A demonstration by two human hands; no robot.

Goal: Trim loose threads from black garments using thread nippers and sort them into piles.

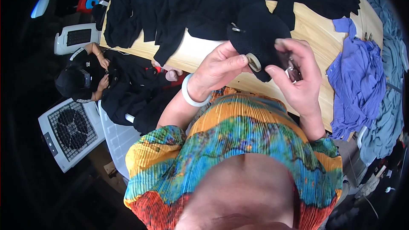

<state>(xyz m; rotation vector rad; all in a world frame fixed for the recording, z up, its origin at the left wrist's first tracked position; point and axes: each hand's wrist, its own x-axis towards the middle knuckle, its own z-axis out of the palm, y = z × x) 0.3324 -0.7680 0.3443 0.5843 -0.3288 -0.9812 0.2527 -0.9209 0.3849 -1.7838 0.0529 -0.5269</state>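
Clearly, the head view shows both hands raised over the edge of a wooden surface [315, 25]. The left hand [219, 66] pinches a fold of a black garment [260, 30], with the thumb pressed on a small beige tag [254, 62] sewn to the cloth. A white bangle [189, 96] sits on this wrist. The right hand [298, 74] is curled closed around a small metal tool [293, 71]; it may be a pair of snips, but the fingers hide most of it. The tool is just beside the tag.

The garment looks soft, light and limp, so I judge it folds and slips easily; it is best held close to the tag, where the left hand already grips it, to keep the cloth tight. The tag is small and thin, and I think it can tear.

More black clothes [170, 4] lie in a pile at the far side of the surface. A purple cloth [353, 81] hangs over the right edge. On the left, another person [81, 76] sits with black cloth, between two white fans [70, 132].
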